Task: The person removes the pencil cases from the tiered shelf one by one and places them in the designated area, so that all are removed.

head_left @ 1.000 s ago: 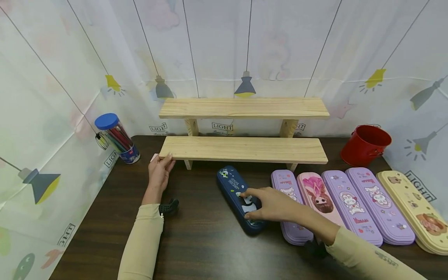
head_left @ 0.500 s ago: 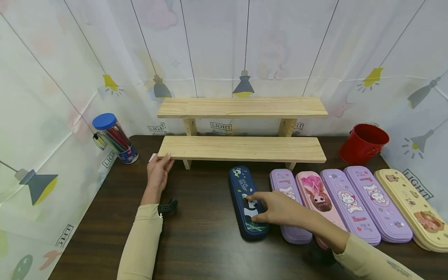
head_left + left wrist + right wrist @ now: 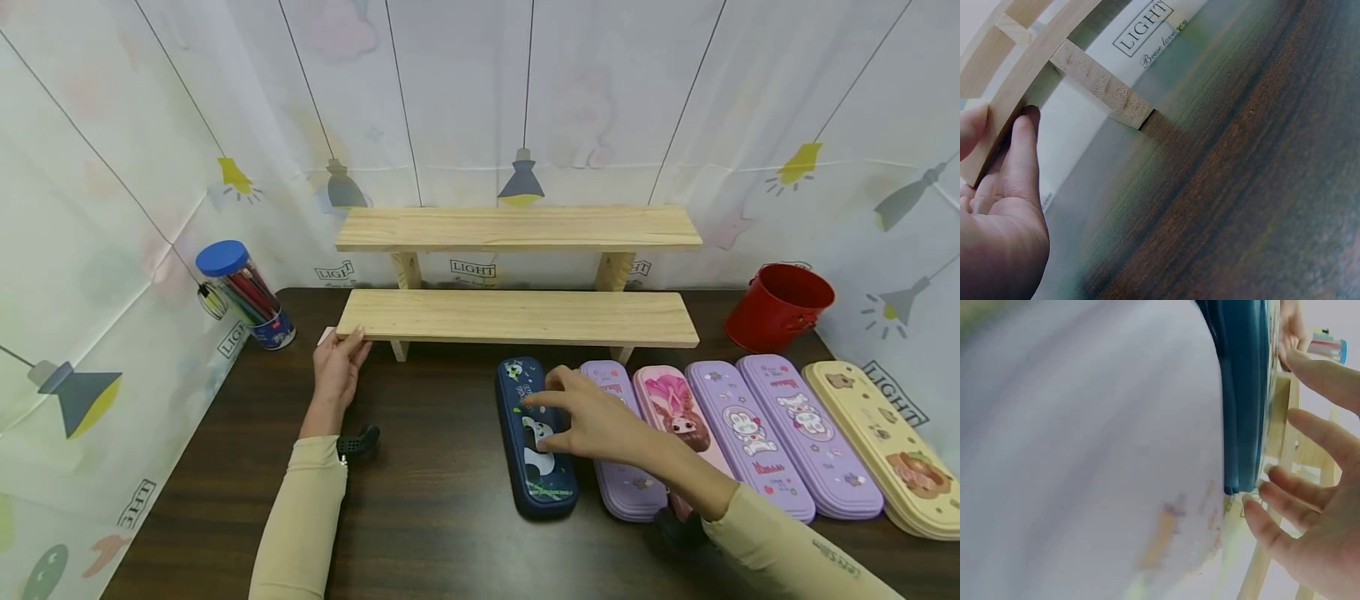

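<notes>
My left hand (image 3: 337,371) grips the left end of the lower board of the two-tier wooden shelf (image 3: 517,315). In the left wrist view, the thumb lies over the board (image 3: 1013,94) and the fingers are beneath it. A navy pencil case (image 3: 525,425) with a panda picture lies on the table, roughly lengthwise to me. Just over it hovers my right hand (image 3: 600,421), fingers parted and holding nothing. The right wrist view shows those fingers apart from the case's blue side (image 3: 1244,412). To its right lies a purple pencil case (image 3: 626,492), partly hidden by my right hand.
Right of it lie a pink pencil case (image 3: 678,408), two more purple ones (image 3: 750,433) (image 3: 813,433) and a yellow one (image 3: 881,442). A red bucket (image 3: 780,308) stands at the back right. At the back left is a blue-lidded pen jar (image 3: 247,296).
The navy pencil case has swung straighter and slid right, beside the purple one. My right hand has since let go and lifted slightly. The left hand stays on the shelf.
</notes>
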Action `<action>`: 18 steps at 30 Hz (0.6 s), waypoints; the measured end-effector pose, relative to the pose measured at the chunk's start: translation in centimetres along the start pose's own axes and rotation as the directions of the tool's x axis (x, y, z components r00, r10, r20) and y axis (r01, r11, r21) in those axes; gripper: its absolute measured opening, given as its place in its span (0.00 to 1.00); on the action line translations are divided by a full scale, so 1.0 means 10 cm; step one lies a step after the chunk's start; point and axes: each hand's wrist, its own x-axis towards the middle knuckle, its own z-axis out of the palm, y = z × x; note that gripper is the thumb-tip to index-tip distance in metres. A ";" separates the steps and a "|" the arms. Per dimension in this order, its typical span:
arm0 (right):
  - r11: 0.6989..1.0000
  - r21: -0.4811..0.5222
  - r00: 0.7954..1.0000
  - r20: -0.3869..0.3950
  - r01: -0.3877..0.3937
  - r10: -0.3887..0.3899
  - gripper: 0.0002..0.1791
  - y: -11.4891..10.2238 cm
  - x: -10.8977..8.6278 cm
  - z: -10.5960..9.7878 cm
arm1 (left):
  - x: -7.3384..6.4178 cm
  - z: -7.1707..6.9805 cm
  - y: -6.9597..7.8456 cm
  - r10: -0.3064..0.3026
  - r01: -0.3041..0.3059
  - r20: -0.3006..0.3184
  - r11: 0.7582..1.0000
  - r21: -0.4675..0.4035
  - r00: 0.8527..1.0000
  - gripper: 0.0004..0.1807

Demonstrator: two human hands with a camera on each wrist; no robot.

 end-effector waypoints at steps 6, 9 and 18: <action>0.997 0.028 0.996 0.063 0.067 -0.068 0.33 0.06 0.13 -0.01 | 0.00 0.02 0.01 -0.005 0.005 -0.001 1.000 0.001 1.000 0.27; 0.997 0.042 0.993 0.105 0.058 -0.062 0.32 0.09 0.12 0.00 | 0.01 0.02 0.00 -0.006 0.006 0.005 1.000 0.000 1.000 0.28; 1.000 0.009 0.997 0.076 -0.002 0.002 0.33 0.15 -0.03 0.00 | 0.02 -0.01 0.00 -0.011 0.011 0.002 1.000 -0.009 1.000 0.28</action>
